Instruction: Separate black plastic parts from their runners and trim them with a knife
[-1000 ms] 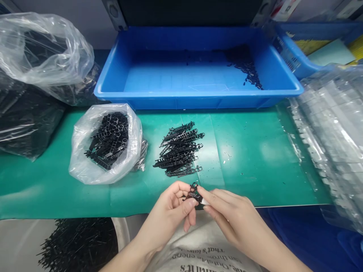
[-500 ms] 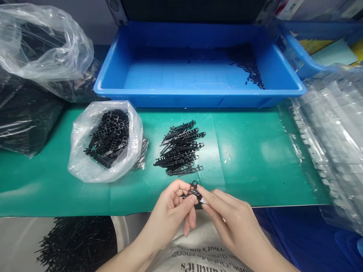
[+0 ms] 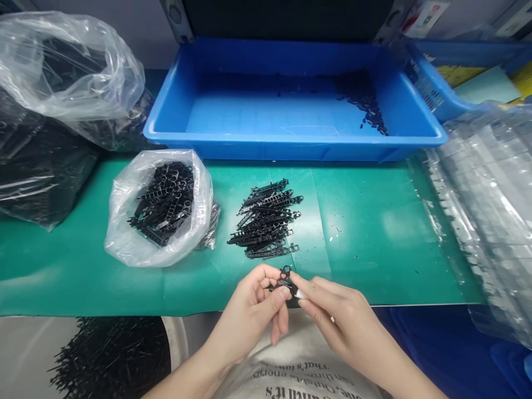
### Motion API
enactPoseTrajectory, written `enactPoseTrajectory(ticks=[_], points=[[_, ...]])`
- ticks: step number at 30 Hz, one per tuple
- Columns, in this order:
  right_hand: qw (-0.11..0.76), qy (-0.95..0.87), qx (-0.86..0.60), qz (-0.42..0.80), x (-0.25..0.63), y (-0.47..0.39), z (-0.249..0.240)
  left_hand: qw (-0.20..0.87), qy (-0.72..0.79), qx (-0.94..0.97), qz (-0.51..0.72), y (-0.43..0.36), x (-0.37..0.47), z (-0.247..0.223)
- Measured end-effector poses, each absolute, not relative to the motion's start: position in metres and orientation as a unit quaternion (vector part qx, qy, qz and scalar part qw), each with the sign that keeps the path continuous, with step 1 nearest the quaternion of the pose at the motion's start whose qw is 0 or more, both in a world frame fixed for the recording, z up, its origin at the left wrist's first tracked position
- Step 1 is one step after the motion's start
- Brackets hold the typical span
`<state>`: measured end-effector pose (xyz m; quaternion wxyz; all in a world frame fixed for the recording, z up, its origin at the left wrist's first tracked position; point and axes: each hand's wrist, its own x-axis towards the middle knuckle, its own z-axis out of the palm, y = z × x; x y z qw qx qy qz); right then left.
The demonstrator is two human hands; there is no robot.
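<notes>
At the table's front edge, my left hand (image 3: pixel 253 305) pinches a small black plastic part (image 3: pixel 285 272) with ring-shaped ends between thumb and index finger. From the other side, my right hand (image 3: pixel 338 310) closes its fingers on the same part, the index fingertip against it. A small white piece (image 3: pixel 300 294) shows between my right index finger and thumb; its kind cannot be made out. Much of the part is hidden by my fingers. Just beyond my hands lies a pile of black plastic strips (image 3: pixel 266 221) with ringed ends.
An open clear bag (image 3: pixel 120 238) of black parts stands left of the pile. Behind is a blue bin (image 3: pixel 291 138) with small black pieces. Larger bags (image 3: pixel 41 166) stand far left, clear plastic trays (image 3: pixel 490 210) right. Below the left edge, a round tub (image 3: pixel 178 341) holds black pieces.
The view has shifted slightly. Both hands keep nearly the same place and grip, with the black part turned a little between the fingers.
</notes>
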<state>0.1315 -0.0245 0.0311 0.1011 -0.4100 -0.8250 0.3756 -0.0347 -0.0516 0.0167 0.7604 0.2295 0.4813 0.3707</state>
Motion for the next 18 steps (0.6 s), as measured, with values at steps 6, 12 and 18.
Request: enactPoseTrajectory(ticks=[6, 12, 18], points=[[0.115, -0.826, -0.435, 0.338, 0.128, -0.036, 0.025, 0.755, 0.479, 0.230, 0.384, -0.056, -0.029, 0.011], [0.186, -0.803, -0.458, 0.333, 0.125, -0.039, 0.016, 0.625, 0.562, 0.331, 0.429, -0.055, -0.031, 0.014], [0.211, -0.743, -0.484, 0.412, 0.129, -0.034, 0.015, 0.168, 0.711, 0.610, 0.307, -0.024, -0.058, 0.007]])
